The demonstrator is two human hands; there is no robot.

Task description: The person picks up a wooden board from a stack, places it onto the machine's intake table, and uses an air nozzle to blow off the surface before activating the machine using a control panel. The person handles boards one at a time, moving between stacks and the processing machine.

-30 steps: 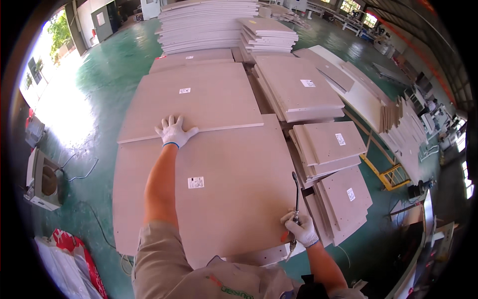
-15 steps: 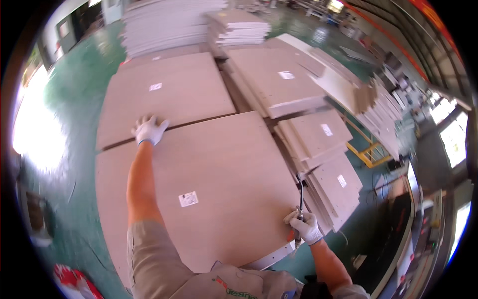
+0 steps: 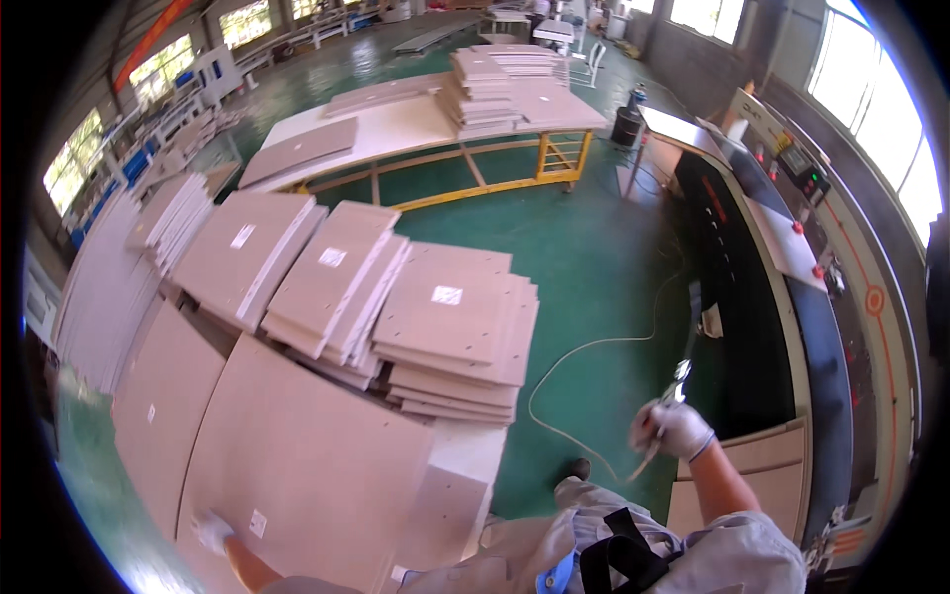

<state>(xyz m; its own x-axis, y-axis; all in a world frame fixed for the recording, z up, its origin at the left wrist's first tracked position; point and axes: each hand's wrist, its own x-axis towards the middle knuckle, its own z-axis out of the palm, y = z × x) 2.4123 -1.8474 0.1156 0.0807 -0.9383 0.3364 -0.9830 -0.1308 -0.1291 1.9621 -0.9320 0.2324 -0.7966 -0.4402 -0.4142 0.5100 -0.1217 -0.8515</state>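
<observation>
My right hand (image 3: 678, 431), in a white glove, is closed around an air blow gun (image 3: 681, 378) and holds it up over the green floor. Its long dark nozzle points away from me, and a pale hose (image 3: 584, 346) trails from near the hand across the floor. At the lower left, my gloved left hand (image 3: 210, 532) lies on a large brownish-grey panel (image 3: 307, 445), its fingers somewhat blurred. Close to that hand, the panel carries a white label (image 3: 258, 523). Another large panel (image 3: 163, 381) adjoins it farther left.
Smaller panel stacks (image 3: 450, 307) line the far side of the large panels. Beyond them stands a long yellow-framed table (image 3: 554, 158) bearing more boards. A long machine (image 3: 792, 238) with red buttons runs along the right, with panels (image 3: 762, 465) at its near end.
My view has swung to the right. My right hand has carried the blow gun from the large panel's edge to over the floor. My left hand stays on the panels, now near the label.
</observation>
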